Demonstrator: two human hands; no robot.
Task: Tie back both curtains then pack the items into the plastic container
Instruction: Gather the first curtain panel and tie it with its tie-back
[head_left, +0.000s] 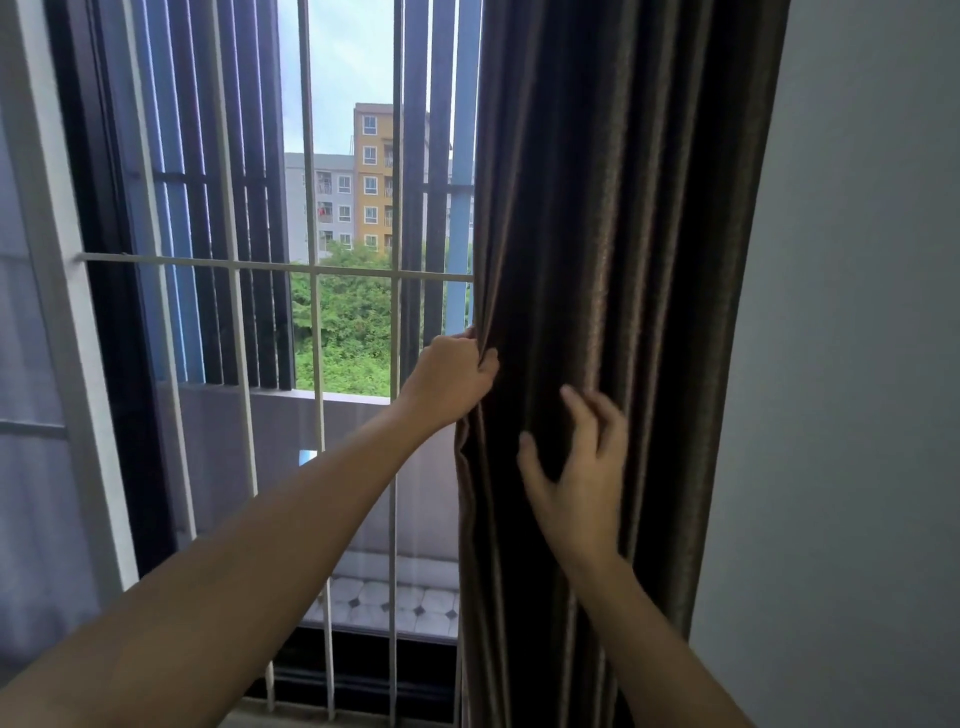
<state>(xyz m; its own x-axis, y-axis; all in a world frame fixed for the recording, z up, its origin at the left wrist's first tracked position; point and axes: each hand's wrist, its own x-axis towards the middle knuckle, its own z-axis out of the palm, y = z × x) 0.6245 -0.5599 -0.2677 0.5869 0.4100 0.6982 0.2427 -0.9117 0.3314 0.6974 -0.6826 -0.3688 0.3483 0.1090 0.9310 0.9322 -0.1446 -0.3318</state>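
Both hands work the dark curtain (613, 260), which hangs gathered against the right wall (857, 364); its cloth looks soft, heavy and slack, best bunched around the folds at mid-height. Left hand (454, 371), arm outstretched, is fisted on the window-side edge, while just below and right of that grip the right hand (576, 467) spreads loose-fingered on the pleats, clasping nothing.

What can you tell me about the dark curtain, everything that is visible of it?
The curtain is dark brown, of a heavy cloth with a slight sheen, and hangs in deep vertical folds. It is gathered at the right side of the window, next to the wall, and runs past the top and bottom of the view. No tie-back is seen on it. The left hand grips its left edge in a closed fist. The right hand lies open on the front folds, lower down, fingers spread.
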